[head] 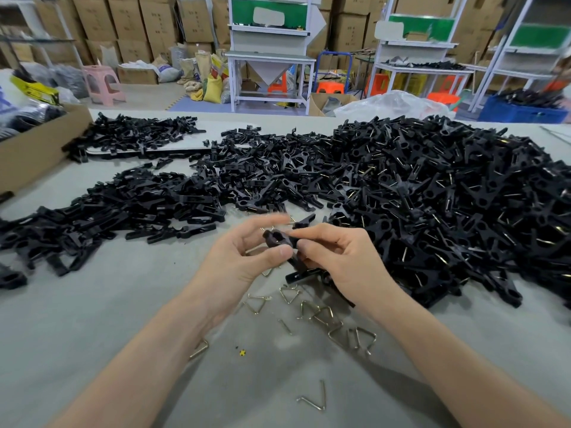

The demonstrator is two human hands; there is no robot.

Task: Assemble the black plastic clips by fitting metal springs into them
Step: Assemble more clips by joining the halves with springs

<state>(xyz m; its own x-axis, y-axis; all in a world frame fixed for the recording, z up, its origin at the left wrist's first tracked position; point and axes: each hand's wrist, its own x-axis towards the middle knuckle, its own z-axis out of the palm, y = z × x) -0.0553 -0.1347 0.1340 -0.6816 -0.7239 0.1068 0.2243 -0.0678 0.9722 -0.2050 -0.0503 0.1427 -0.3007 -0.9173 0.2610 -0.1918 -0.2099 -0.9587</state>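
1. The left hand [247, 261] and right hand [340, 257] both pinch one clip [279, 239], held above the counter [92, 304].
2. Likely mid-fitting; no spring is discernible inside.
3. The next move probably needs one of the loose springs [324, 316].

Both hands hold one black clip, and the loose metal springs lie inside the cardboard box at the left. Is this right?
Not quite. The head view shows the left hand and right hand holding one black clip, but the loose metal springs lie on the table near the wrists, not in the cardboard box.
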